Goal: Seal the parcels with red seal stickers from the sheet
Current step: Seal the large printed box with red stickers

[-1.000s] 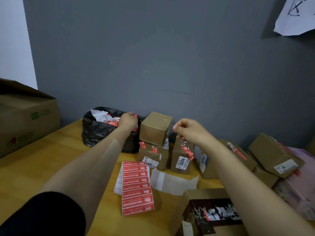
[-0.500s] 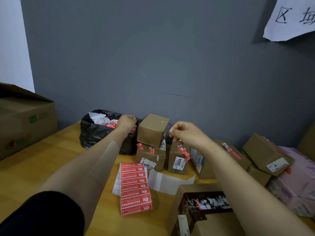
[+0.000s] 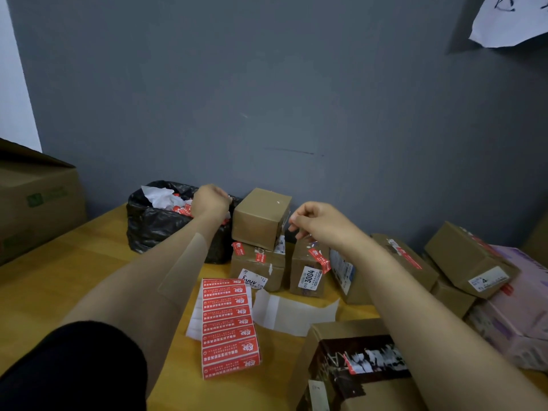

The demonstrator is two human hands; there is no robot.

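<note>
A sheet of red seal stickers [image 3: 228, 324] lies on the wooden table [image 3: 59, 277] between my forearms. Behind it stand small brown parcels: one labelled 3004 [image 3: 307, 274] with a red seal over its top edge, a low parcel [image 3: 258, 266] with two red seals, and a plain box [image 3: 261, 218] stacked on it. My right hand [image 3: 320, 223] hovers just above the 3004 parcel, fingers curled, nothing visible in them. My left hand [image 3: 210, 203] reaches over the black rubbish bag [image 3: 154, 226], fingers curled downward; what it holds is hidden.
The bag holds white and red scraps. White backing paper [image 3: 293, 312] lies beside the sheet. An open carton [image 3: 355, 366] stands at the front right, more parcels [image 3: 471, 256] and a pink box [image 3: 519, 307] on the right, a large carton [image 3: 38, 203] at the left, grey wall behind.
My right hand has lifted slightly off the top of the 3004 parcel. My left hand stays over the bag. The view has shifted a little.
</note>
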